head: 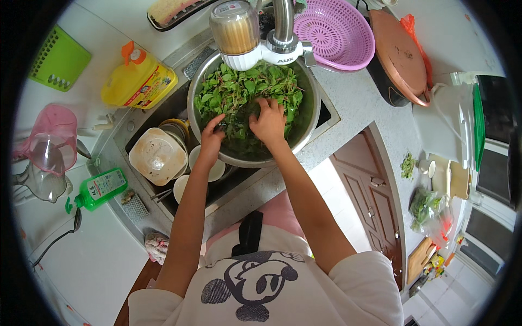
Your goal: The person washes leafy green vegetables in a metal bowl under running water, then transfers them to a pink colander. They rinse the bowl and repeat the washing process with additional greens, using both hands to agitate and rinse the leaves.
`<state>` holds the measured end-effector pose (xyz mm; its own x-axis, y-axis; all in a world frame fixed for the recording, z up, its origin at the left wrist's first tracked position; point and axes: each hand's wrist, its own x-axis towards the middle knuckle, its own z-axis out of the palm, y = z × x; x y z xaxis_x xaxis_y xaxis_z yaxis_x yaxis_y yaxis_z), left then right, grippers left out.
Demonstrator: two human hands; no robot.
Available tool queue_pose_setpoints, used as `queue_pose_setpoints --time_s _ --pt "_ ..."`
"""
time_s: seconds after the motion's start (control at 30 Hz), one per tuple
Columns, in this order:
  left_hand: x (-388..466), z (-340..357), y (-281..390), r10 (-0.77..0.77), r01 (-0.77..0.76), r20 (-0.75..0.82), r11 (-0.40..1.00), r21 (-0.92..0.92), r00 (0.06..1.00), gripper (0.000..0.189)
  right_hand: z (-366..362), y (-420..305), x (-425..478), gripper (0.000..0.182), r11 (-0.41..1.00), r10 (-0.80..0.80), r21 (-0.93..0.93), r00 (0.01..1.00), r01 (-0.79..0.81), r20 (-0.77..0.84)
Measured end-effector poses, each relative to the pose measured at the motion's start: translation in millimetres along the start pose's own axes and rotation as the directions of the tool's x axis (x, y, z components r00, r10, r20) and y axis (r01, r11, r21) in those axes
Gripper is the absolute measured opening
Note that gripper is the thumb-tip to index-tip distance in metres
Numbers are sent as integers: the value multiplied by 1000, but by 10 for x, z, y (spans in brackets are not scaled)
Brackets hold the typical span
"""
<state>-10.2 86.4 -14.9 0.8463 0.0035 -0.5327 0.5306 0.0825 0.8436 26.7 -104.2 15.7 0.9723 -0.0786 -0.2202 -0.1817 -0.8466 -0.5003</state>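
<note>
A large stainless steel basin (pixel 313 98) sits over the sink, holding water and leafy greens with reddish stems (pixel 248 83). Just inside its left side is my left hand (pixel 212 136), fingers apart and touching the edge of the wet leaves; I see nothing held in it. My right hand (pixel 270 122) reaches into the middle of the basin. Its fingertips are slightly blurred and sunk among the leaves, so whether they grip any stems is hidden. Darker submerged greens lie between and below the hands.
A faucet with a water filter (pixel 236 30) overhangs the basin's back. Used bowls (pixel 158 157) fill the sink's left side. Around it stand a yellow detergent jug (pixel 138 83), a green pump bottle (pixel 102 188), a pink colander (pixel 334 32) and a lidded pan (pixel 397 53). Bagged greens (pixel 426 210) lie far right.
</note>
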Motion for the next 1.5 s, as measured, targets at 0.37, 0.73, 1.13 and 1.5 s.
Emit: queue_pose_setpoints --time_s 0.37,0.73,1.13,1.5 --pt "-5 2 -30 0 -5 -16 951 -308 1000 42 586 -250 -408 64 921 -248 -257 949 294 197" --pt "15 -49 -161 444 -363 35 683 634 895 55 167 13 -245 70 944 -160 -244 955 222 251" --pt "104 484 29 168 -250 230 110 962 959 83 442 208 -260 62 899 60 -436 980 29 189" --pt "95 426 67 36 -449 448 141 882 893 78 0 218 -315 69 939 -105 -272 929 210 355"
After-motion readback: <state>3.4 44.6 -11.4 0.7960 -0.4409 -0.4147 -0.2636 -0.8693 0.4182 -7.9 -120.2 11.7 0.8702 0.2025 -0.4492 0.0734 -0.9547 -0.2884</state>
